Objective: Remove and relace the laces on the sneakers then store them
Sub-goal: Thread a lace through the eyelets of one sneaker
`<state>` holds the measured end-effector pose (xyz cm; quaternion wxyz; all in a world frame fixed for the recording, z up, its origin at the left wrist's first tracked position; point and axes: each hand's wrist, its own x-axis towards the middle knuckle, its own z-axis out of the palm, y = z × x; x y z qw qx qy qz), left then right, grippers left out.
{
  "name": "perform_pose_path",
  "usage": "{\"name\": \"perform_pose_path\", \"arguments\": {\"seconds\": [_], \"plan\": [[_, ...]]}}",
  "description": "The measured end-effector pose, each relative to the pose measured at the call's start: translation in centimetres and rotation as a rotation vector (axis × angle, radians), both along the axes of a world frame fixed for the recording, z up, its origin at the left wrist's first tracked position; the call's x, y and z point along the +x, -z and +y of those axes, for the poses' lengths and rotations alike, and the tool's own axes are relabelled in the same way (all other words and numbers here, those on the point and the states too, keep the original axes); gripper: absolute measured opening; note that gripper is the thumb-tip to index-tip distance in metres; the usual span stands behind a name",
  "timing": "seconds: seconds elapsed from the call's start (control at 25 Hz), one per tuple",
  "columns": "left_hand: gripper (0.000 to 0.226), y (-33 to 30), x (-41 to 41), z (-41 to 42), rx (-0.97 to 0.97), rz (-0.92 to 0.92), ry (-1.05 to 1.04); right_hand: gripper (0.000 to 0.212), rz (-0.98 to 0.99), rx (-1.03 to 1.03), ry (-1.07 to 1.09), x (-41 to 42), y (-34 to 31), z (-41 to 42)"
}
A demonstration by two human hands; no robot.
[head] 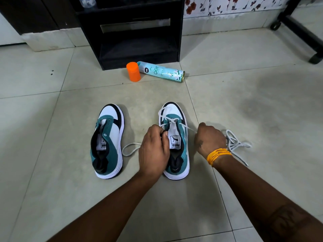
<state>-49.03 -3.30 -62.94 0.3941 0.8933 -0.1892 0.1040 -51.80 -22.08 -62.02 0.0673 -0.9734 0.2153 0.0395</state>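
- You have two teal, white and black sneakers standing side by side on the tiled floor (52, 172), toes pointing away from you toward the black shelf unit (136, 32).
- The left sneaker (108, 140) has bare eyelets and no lace in it.
- The right sneaker (176, 140) carries a white lace (172, 119) crossed through its eyelets nearest the toe.
- Your left hand (153, 151) rests against the left side of the right sneaker, fingers curled and pinching at the eyelet edge beside the tongue; a loop of lace trails out on the floor between the two sneakers.
- Your right hand (209, 138) sits just right of the right sneaker, closed on a strand of lace that runs taut to the eyelets.
- A loose lace (236, 142) lies in a tangle on the floor, just right of the right sneaker beyond your right hand.
- An orange cap (133, 71) stands beyond the right sneaker's toe, touching a spray can (162, 71) that lies on its side.
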Motion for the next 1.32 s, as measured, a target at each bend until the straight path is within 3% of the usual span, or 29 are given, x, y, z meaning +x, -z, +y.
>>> {"name": "perform_pose_path", "arguments": {"seconds": [0.24, 0.32, 0.52, 0.72, 1.0, 1.16, 1.32], "plan": [[0.015, -0.1, 0.0, 0.1, 0.039, -0.022, 0.005, 0.021, -0.265, 0.112, -0.215, 0.6, -1.3, 1.9], [0.015, -0.1, 0.0, 0.0, 0.038, -0.008, -0.004, 0.017, -0.258, 0.069, -0.173, 0.4, -1.1, 1.9], [0.014, 0.0, -0.1, -0.1, 0.027, 0.020, -0.025, 0.017, 0.014, 0.009, -0.008, -0.6, -0.4, 0.0], [0.020, 0.0, -0.1, -0.2, 0.039, 0.016, -0.026, 0.022, -0.253, 0.070, -0.211, 0.6, -1.7, 2.4], [0.026, -0.1, -0.2, -0.3, 0.041, 0.041, -0.042, 0.012, -0.133, 0.094, -0.003, -0.7, 0.7, 0.3], [0.026, 0.1, -0.2, -0.4, 0.045, 0.033, -0.044, 0.024, -0.274, 0.157, -0.099, 0.2, -0.8, 1.8], [0.025, 0.0, -0.4, -0.8, 0.037, 0.042, -0.064, 0.021, -0.328, 0.139, -0.143, 0.6, -0.9, 1.9]]}}
